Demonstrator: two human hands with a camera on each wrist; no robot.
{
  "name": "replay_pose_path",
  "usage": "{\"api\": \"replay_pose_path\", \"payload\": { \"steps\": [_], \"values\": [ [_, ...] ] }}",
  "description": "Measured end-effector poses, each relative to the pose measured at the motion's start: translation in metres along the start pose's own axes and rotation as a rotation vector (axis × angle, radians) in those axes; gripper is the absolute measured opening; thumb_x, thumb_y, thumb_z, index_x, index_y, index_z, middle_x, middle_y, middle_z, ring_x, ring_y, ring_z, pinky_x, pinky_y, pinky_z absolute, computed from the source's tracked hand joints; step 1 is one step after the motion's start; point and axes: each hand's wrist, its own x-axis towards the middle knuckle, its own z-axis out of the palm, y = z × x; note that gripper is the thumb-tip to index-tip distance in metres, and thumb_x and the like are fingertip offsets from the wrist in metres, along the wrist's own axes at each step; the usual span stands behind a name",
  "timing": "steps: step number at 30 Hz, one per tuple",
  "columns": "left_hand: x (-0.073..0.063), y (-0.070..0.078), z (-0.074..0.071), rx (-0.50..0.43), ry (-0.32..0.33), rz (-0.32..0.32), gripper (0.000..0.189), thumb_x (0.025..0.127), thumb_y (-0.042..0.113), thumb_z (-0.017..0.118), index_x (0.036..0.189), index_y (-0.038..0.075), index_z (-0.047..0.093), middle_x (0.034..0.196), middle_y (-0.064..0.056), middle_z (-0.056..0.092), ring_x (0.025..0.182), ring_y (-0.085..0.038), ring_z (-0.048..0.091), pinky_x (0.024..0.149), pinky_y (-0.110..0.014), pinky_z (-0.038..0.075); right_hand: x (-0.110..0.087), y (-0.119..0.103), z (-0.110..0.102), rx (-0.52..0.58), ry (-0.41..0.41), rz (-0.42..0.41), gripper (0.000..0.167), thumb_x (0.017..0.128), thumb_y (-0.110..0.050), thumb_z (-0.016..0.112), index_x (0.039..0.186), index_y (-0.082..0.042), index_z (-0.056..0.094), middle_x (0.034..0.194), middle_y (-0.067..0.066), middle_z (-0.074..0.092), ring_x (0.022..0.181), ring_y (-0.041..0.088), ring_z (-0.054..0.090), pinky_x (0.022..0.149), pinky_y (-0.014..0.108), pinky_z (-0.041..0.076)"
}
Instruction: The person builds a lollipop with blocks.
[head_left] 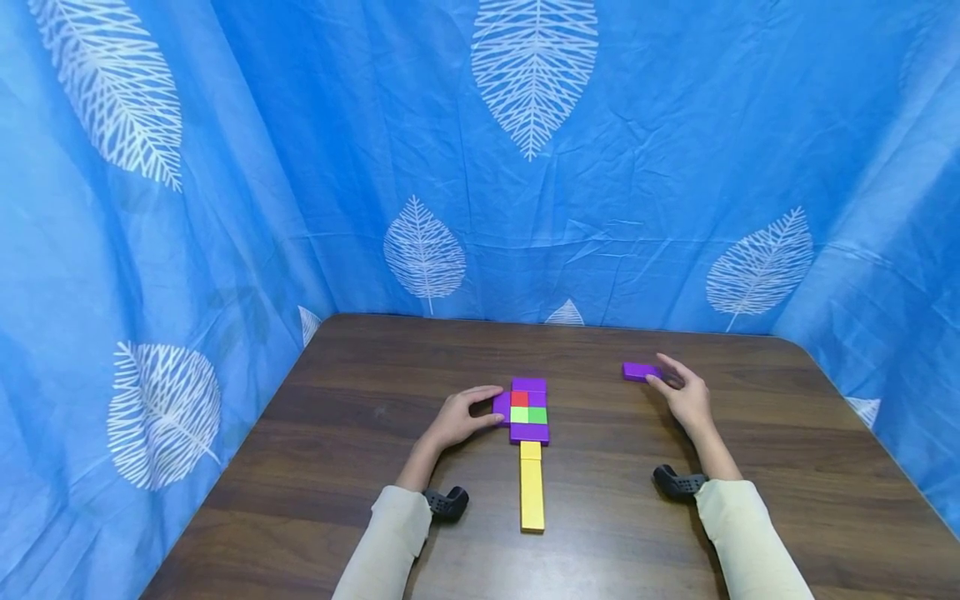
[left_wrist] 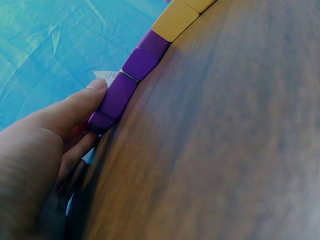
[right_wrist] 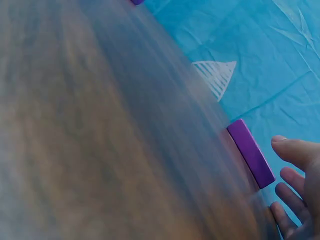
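Note:
In the head view my left hand (head_left: 461, 417) pinches a purple block (head_left: 502, 407) between thumb and forefinger. That block lies against the left side of a flat group of blocks. Within the group are a red block (head_left: 519, 399), a pale yellow-green block (head_left: 519, 415) and a green block (head_left: 537, 415), with purple blocks (head_left: 529, 433) around them. My right hand (head_left: 688, 400) is beside a loose purple block (head_left: 639, 372) at the back right. Its thumb and fingers are spread apart, and the right wrist view shows the thumb (right_wrist: 295, 150) just off that block.
Two yellow blocks (head_left: 532, 496) form a strip running from the group toward me. Everything lies on a dark wooden table (head_left: 322, 433). A blue curtain (head_left: 637, 167) with white leaf prints hangs behind and at the sides. Each wrist wears a black device (head_left: 447, 504).

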Motion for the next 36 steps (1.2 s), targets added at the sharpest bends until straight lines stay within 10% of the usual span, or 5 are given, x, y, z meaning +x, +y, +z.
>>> {"api": "replay_pose_path", "payload": {
  "steps": [12,36],
  "values": [
    [0.000,0.002,0.001,-0.012,0.013,0.013,0.052,0.084,0.038,0.067,0.128,0.014,0.057,0.130,-0.002,0.054,0.123,-0.020,0.045,0.102,-0.039,0.035,0.004,0.006,-0.002,-0.209,-0.094,-0.025,0.049,0.086,-0.026,0.067,0.126,0.000,0.055,0.126,0.031,0.048,0.117,0.048,0.041,0.094,0.058,0.033],
    [0.000,0.002,-0.001,-0.022,0.009,0.008,0.052,0.083,0.037,0.067,0.128,0.013,0.057,0.130,-0.002,0.054,0.124,-0.021,0.044,0.102,-0.040,0.034,-0.034,-0.020,0.030,-0.202,-0.088,-0.136,0.038,0.078,-0.022,0.075,0.112,-0.007,0.067,0.111,0.024,0.061,0.105,0.043,0.053,0.086,0.055,0.040]
  ]
}}
